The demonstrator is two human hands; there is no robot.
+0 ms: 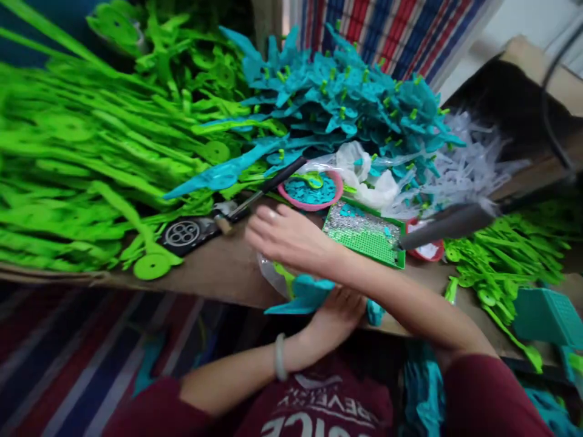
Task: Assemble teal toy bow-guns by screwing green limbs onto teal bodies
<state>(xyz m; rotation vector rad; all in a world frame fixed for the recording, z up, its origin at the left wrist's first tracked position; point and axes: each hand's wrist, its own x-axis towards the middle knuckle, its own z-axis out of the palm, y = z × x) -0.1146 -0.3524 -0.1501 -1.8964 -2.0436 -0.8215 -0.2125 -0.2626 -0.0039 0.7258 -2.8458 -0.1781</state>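
Observation:
My right hand [286, 238] reaches leftward across the brown table [218, 273], fingers stretched out and a little blurred, with nothing in them. Its fingertips are close to a dark-shafted tool [268, 185] with a light wooden end. Just below the table edge, my left hand [339, 312] is closed on a teal foam flower piece [305, 294]; a pale bracelet sits on that wrist. A clear plastic bag [269, 273] lies under my right hand.
Green foam stems [77, 158] are heaped on the left, teal flowers [350, 97] at the back. A pink bowl [312, 191] of teal bits, a green tray [364, 233], a red dish [426, 249], a grey-handled tool [449, 226] and a teal basket [549, 315] stand to the right.

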